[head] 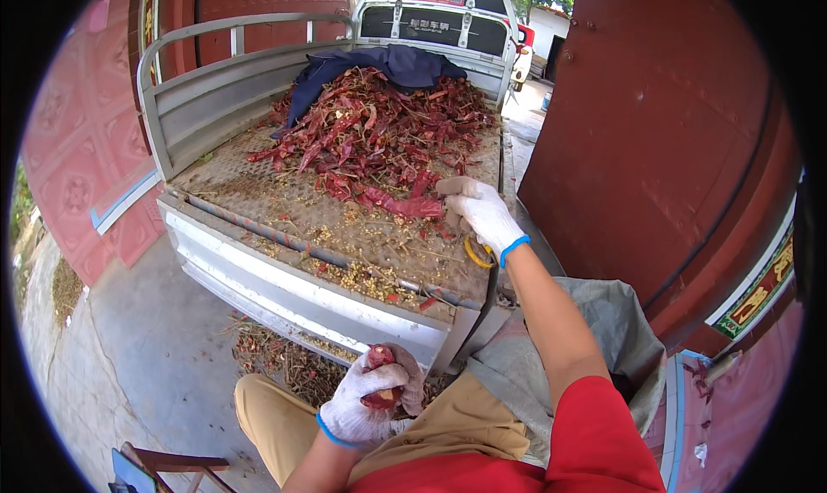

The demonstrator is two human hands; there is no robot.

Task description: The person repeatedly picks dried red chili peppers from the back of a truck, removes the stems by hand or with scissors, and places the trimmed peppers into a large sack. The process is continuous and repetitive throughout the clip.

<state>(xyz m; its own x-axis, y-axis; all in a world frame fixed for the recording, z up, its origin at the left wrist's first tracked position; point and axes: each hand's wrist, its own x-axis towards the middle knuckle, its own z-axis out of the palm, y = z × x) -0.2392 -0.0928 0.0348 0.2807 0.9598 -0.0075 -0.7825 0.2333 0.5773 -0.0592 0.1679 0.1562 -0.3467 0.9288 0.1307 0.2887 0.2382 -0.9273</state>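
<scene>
Dried red chili peppers (381,125) lie heaped on the metal bed of a small truck (239,163), partly under a dark blue cloth (394,63). My left hand (371,396), in a white knit glove with a blue cuff, is closed around dried red peppers (381,357) above my lap. Gloved the same way, my right hand (478,215) reaches over the bed's right edge. Its fingertips are at the end of a long red pepper (413,207) at the front of the heap; whether they grip it is unclear. Loose seeds (368,280) are scattered near the tailgate.
A grey woven sack (581,312) stands open at my right, beside the truck. Stems and pepper scraps (284,357) lie on the ground below the lowered tailgate (291,286). A red metal door (646,105) rises on the right. A wooden stool (181,461) is at the lower left.
</scene>
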